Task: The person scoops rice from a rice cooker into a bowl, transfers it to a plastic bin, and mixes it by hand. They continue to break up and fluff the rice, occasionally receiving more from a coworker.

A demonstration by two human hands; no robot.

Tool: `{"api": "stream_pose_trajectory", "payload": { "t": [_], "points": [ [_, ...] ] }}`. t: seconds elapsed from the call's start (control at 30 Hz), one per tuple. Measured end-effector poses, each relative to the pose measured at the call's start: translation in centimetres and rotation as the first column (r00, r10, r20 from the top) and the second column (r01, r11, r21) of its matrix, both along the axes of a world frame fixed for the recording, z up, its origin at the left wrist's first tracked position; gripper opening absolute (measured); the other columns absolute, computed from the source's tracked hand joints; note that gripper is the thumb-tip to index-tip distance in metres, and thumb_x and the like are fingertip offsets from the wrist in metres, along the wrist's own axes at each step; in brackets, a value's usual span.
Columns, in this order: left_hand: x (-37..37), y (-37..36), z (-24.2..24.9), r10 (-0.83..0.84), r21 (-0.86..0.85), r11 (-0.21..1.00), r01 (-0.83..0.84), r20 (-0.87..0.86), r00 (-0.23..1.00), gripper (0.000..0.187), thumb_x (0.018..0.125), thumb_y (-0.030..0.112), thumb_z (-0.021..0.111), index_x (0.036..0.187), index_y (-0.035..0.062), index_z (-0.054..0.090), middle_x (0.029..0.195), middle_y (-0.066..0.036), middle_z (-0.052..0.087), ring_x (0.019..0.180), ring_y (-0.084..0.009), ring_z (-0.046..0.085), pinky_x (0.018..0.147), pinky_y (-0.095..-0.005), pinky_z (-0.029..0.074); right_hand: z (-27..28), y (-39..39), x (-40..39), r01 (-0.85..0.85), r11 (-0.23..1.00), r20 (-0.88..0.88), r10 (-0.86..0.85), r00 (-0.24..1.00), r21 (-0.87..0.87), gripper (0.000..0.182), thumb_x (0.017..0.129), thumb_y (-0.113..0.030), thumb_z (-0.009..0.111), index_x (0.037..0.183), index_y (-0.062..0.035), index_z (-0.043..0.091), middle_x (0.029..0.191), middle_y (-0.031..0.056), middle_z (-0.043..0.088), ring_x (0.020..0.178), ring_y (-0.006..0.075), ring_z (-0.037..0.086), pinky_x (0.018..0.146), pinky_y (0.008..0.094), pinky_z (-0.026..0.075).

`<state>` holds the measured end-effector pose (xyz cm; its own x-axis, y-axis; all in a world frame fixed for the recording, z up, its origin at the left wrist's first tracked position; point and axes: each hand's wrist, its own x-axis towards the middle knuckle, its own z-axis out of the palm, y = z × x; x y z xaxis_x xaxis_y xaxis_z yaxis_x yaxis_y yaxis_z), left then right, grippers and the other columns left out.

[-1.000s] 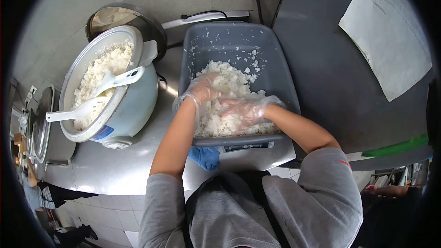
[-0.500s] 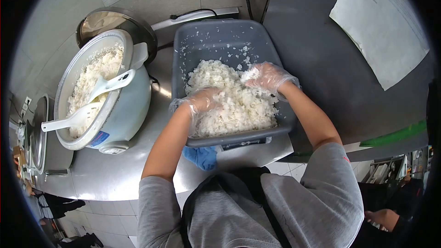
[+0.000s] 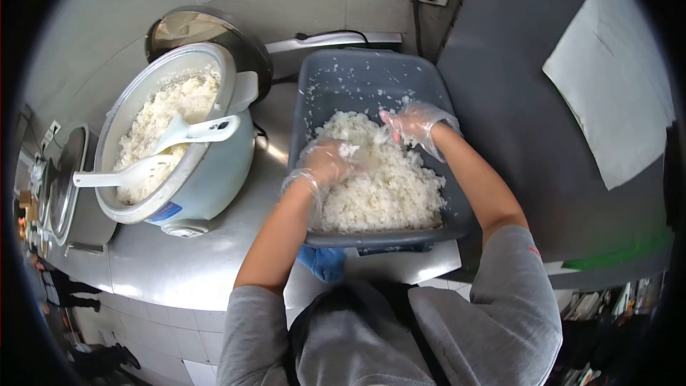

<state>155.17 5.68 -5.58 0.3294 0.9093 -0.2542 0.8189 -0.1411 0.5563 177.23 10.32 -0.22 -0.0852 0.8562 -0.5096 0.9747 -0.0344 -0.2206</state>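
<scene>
A mound of cooked white rice [image 3: 382, 196] fills the lower part of a grey plastic tub [image 3: 368, 64], and loose grains cling to its back wall. Both of my hands wear clear plastic gloves. My left hand [image 3: 329, 164] is over the left side of the mound; its fingers are smeared by motion, with some rice stuck on the glove. At the mound's upper right edge is my right hand [image 3: 416, 123], its fingertips apart and pointing left, just above the rice.
Left of the tub stands a large rice cooker [image 3: 221, 171] full of rice, with two white paddles [image 3: 196, 132] in it. Its metal lid [image 3: 189, 28] leans behind. A blue cloth [image 3: 323, 263] lies by the tub's front. Paper [image 3: 614, 86] lies at right.
The view has shifted, so the tub sits lower and farther right. My left hand has moved inward over the rice. My right hand's clump of rice no longer shows, and its fingers have spread.
</scene>
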Motion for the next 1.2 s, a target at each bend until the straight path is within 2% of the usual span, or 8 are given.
{"api": "stream_pose_trajectory", "payload": {
  "t": [0.17, 0.27, 0.37, 0.53, 0.8, 0.97, 1.13, 1.2],
  "points": [
    [-2.0, 2.4, -7.0, -0.047, 0.036, 0.999, 0.036, 0.341, 0.939, 0.075, 0.07, 0.028, 0.075, 0.133, 0.0078, 0.04, 0.126, -0.018, 0.051, 0.116, -0.0302, 0.049, 0.097, -0.0338, 0.039, -7.5, 6.6, 0.7, 0.181, 0.983, -0.526, -0.132, 0.84, 0.043, 0.049, 0.085, -0.055, 0.051, 0.108, -0.0133, 0.064, 0.12, 0.0047, 0.058, 0.108, 0.0253, 0.052, 0.086, 0.036, 0.043],
    [-1.5, 1.7, -3.9, 0.072, 0.056, 0.995, -0.08, 0.141, 0.987, 0.076, 0.07, 0.026, 0.075, 0.135, 0.0123, 0.038, 0.127, -0.017, 0.05, 0.118, -0.0286, 0.049, 0.097, -0.0336, 0.039, -11.7, 9.1, -0.4, 0.304, 0.938, -0.689, -0.332, 0.644, -0.168, 0.052, 0.086, -0.046, 0.055, 0.129, -0.0189, 0.049, 0.129, 0.0018, 0.051, 0.109, 0.0231, 0.051, 0.086, 0.0375, 0.044],
    [-1.2, 1.1, -1.7, 0.127, 0.133, 0.983, -0.129, 0.026, 0.992, 0.088, 0.066, 0.031, 0.078, 0.139, 0.0125, 0.032, 0.133, -0.019, 0.044, 0.121, -0.0297, 0.046, 0.099, -0.0346, 0.038, -16.4, 12.3, -3.5, 0.032, 0.999, -0.442, -0.046, 0.896, -0.039, 0.047, 0.084, -0.042, 0.059, 0.127, -0.0235, 0.051, 0.136, 0.0036, 0.045, 0.119, 0.022, 0.046, 0.094, 0.0385, 0.039],
    [-0.2, 0.9, -1.3, 0.113, 0.167, 0.981, -0.098, -0.083, 0.99, 0.112, 0.058, 0.039, 0.082, 0.143, 0.0066, 0.017, 0.14, -0.022, 0.033, 0.127, -0.0326, 0.039, 0.104, -0.0361, 0.034, -12.1, 6.8, -5.4, -0.024, 0.891, -0.614, -0.292, 0.734, -0.453, 0.063, 0.079, -0.033, 0.066, 0.135, -0.0203, 0.041, 0.137, 0.0025, 0.042, 0.124, 0.0235, 0.041, 0.1, 0.0396, 0.034],
    [-1.5, 2.0, -2.7, -0.094, -0.021, 0.995, 0.102, 0.254, 0.963, 0.101, 0.061, 0.032, 0.081, 0.138, -0.0013, 0.025, 0.135, -0.022, 0.04, 0.124, -0.0295, 0.042, 0.102, -0.0324, 0.034, -5.6, 0.4, -2.7, -0.384, 0.875, -0.859, -0.066, 0.508, -0.294, 0.068, 0.071, 0.008, 0.067, 0.13, -0.0161, 0.043, 0.113, 0.0071, 0.053, 0.091, 0.0169, 0.06, 0.07, 0.0253, 0.054],
    [-1.5, 1.6, -3.5, 0.15, -0.268, 0.953, 0.143, 0.825, 0.545, 0.043, 0.075, 0.007, 0.069, 0.114, -0.0014, 0.054, 0.102, -0.008, 0.063, 0.093, -0.0157, 0.059, 0.084, -0.0291, 0.045, -3.3, -1.5, -1.2, -0.111, 0.989, -0.608, 0.15, 0.779, 0.102, 0.048, 0.069, -0.019, 0.077, 0.112, -0.011, 0.058, 0.097, 0.0064, 0.063, 0.086, 0.014, 0.06, 0.077, 0.0283, 0.05],
    [-0.6, 0.8, -1.8, 0.217, -0.271, 0.962, 0.027, 0.821, 0.527, 0.039, 0.077, 0.011, 0.071, 0.111, -0.0017, 0.055, 0.103, -0.01, 0.064, 0.09, -0.0173, 0.062, 0.075, -0.0286, 0.049, 2.4, -7.3, -2.4, 0.26, 0.964, -0.472, -0.201, 0.858, 0.063, 0.063, 0.069, -0.064, 0.066, 0.094, -0.0067, 0.068, 0.102, 0.0131, 0.063, 0.098, 0.0213, 0.059, 0.087, 0.0312, 0.045],
    [-0.9, 2.0, -2.7, 0.044, -0.123, 0.992, 0.037, 0.602, 0.797, 0.058, 0.067, 0.027, 0.078, 0.114, 0.001, 0.057, 0.109, -0.013, 0.063, 0.099, -0.0231, 0.059, 0.084, -0.0308, 0.046, 1.2, -7.4, -1.1, 0.351, 0.936, -0.485, -0.294, 0.824, 0.029, 0.068, 0.068, -0.07, 0.061, 0.091, -0.0065, 0.069, 0.107, 0.0156, 0.062, 0.102, 0.023, 0.058, 0.089, 0.0329, 0.044]
  ]
}}
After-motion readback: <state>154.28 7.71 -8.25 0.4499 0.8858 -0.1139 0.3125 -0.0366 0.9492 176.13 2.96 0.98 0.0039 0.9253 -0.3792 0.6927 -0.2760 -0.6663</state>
